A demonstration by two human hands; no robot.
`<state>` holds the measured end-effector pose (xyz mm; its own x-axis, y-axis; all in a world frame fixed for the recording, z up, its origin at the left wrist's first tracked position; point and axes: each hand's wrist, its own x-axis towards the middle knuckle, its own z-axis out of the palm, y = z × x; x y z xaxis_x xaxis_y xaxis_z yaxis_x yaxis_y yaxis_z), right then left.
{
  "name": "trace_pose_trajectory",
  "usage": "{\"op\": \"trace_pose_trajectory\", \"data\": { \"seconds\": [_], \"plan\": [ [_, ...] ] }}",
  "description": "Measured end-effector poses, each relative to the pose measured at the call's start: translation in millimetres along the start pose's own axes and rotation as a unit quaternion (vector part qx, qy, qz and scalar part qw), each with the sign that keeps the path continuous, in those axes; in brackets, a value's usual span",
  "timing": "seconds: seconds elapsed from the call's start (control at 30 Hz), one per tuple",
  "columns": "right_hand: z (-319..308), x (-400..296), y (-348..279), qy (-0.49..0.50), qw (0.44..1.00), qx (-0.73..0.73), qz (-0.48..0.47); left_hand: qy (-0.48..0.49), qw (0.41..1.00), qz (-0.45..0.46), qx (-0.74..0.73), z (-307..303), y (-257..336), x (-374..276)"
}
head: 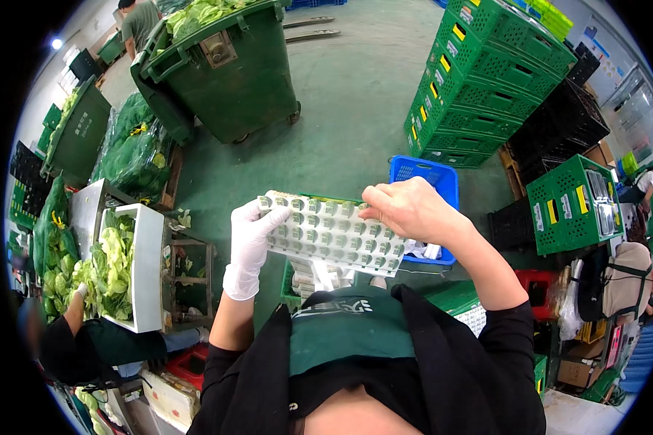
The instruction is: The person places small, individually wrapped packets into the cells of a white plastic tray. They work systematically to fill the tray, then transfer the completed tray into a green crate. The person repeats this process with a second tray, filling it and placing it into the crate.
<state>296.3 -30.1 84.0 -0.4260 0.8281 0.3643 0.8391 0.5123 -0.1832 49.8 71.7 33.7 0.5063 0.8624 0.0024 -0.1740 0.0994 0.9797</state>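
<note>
A sheet of small round green-and-white stickers (334, 234) is stretched out in front of my chest. My left hand (256, 234), in a white glove, grips its left end with the thumb on top. My bare right hand (413, 209) pinches the upper edge near the right end, thumb and forefinger together. Beneath the sheet, a green crate (289, 280) holds white rolls or folded wrappers, partly hidden. A blue plastic basket (450, 190) with white crumpled material in it stands behind my right hand.
Leafy greens fill a white tub (148, 266) at left, where a co-worker (87, 337) reaches in. A green wheeled bin (245, 76) stands ahead. Stacked green crates (479, 92) rise at front right; another green crate (555, 212) holds clear packs. More people are at the far right.
</note>
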Motion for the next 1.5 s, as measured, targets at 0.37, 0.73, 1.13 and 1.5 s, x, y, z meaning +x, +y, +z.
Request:
{"op": "trace_pose_trajectory", "data": {
  "seconds": [0.37, 0.73, 1.13, 1.5],
  "plan": [
    [3, -5, -64, 0.106, 0.975, 0.062, -0.184, 0.018, 1.000, 0.024, 0.010, -17, -27, 2],
    [87, 44, 1, -0.012, 0.792, 0.563, 0.238, -0.183, 0.976, 0.031, 0.114, -1, -32, -19],
    [83, 33, -36, 0.074, 0.885, 0.395, 0.235, -0.071, 0.984, 0.064, 0.148, -1, -48, -52],
    [91, 34, -28, 0.048, 0.749, 0.592, 0.294, -0.140, 0.982, 0.045, 0.116, -3, -46, -55]
  ]
}}
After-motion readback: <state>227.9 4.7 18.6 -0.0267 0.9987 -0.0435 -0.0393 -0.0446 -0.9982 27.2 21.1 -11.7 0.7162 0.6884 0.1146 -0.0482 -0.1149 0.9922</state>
